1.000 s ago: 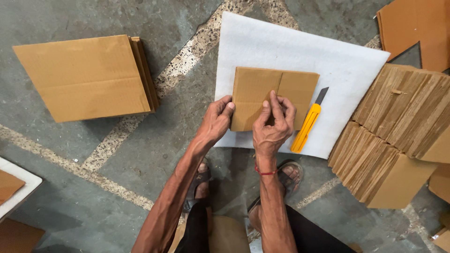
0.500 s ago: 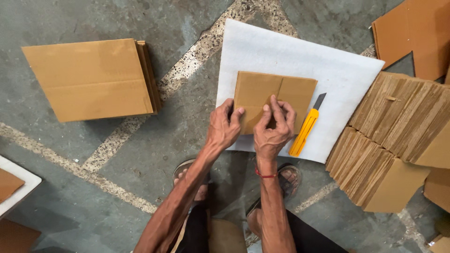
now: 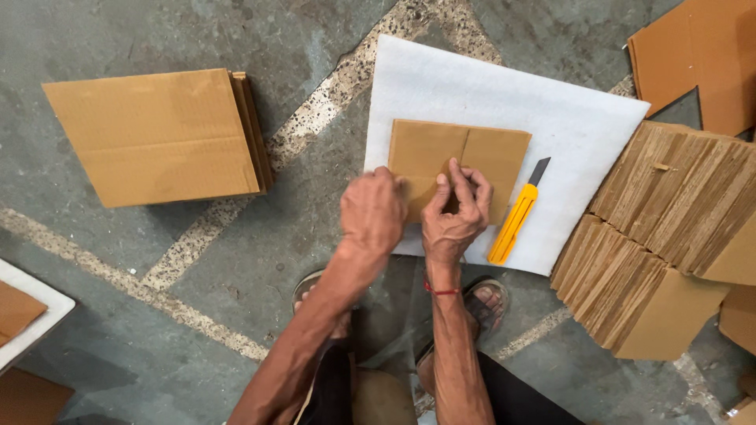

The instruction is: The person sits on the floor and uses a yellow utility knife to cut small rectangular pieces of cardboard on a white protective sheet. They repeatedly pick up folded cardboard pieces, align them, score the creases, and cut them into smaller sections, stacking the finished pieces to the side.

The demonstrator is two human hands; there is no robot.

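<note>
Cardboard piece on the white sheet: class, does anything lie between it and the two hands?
Nothing visible: both the left hand and right hand already rest on the cardboard piece. The yellow knife lies apart, right of it.

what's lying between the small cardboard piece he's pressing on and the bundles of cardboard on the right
In the head view, a yellow utility knife lies on the white foam sheet between the small cardboard piece and the cardboard bundles.

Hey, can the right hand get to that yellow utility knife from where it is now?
Probably yes. The right hand rests on the cardboard piece, and the yellow utility knife lies just beside it on the white foam sheet, nothing between.
</note>
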